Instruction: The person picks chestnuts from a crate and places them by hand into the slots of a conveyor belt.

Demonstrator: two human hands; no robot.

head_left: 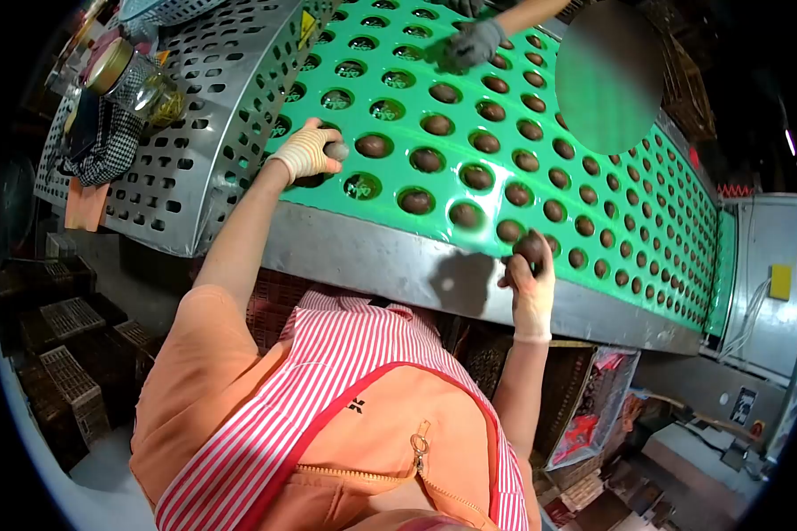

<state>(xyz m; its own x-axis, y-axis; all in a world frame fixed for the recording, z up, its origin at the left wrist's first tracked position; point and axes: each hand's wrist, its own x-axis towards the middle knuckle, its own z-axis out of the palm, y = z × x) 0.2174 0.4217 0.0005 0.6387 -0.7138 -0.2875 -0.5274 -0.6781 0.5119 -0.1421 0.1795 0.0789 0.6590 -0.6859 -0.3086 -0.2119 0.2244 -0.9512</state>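
Note:
My left hand (308, 157), in a cream striped glove with bare fingertips, is over the near left part of a green sheet (456, 84) with rows of round holes. Its thumb and fingers close round a greyish, egg-shaped thing (336, 150). At the sheet's near edge, my bare right hand (531, 288) is raised with a dark brown egg (530, 248) in its fingers. More brown eggs (428, 160) sit one to a hole across the middle and right. Several holes on the left, such as one hole (362, 186), hold no egg and show a dark, shiny inside.
A co-worker's grey-gloved hand (471, 46) reaches over the far side. A metal rim (381, 239) edges the sheet. On the left, a perforated metal panel (190, 115) bears a glass jar (137, 84) and a checked cloth (111, 146). Crates (66, 380) stand on the floor.

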